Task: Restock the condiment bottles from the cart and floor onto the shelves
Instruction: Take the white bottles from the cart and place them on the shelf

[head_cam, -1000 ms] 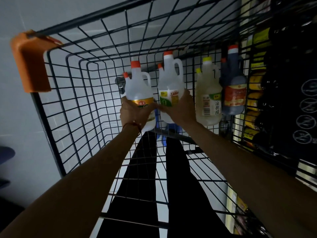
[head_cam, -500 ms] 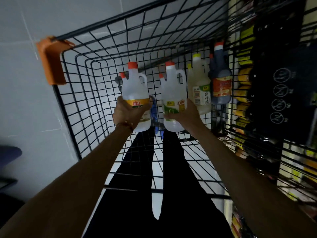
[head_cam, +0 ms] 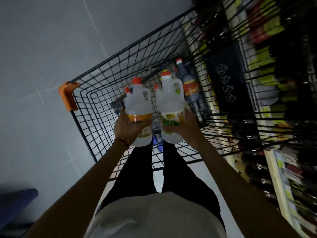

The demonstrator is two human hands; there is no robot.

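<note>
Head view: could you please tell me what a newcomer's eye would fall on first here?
Two clear, red-capped bottles stand out at centre: the orange-label bottle in the left hand and the green-label bottle in the right hand. Behind them is the black wire cart, with its orange corner at left and a dark bottle inside. Blurred shelves fill the right edge.

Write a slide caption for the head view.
Left hand holds an orange-label bottle, right hand a green-label bottle, over the wire cart; a dark bottle sits inside.

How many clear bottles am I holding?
2: orange-label bottle in the left hand, green-label bottle in the right hand, both over the cart. Smaller ones may hide behind them.
</note>
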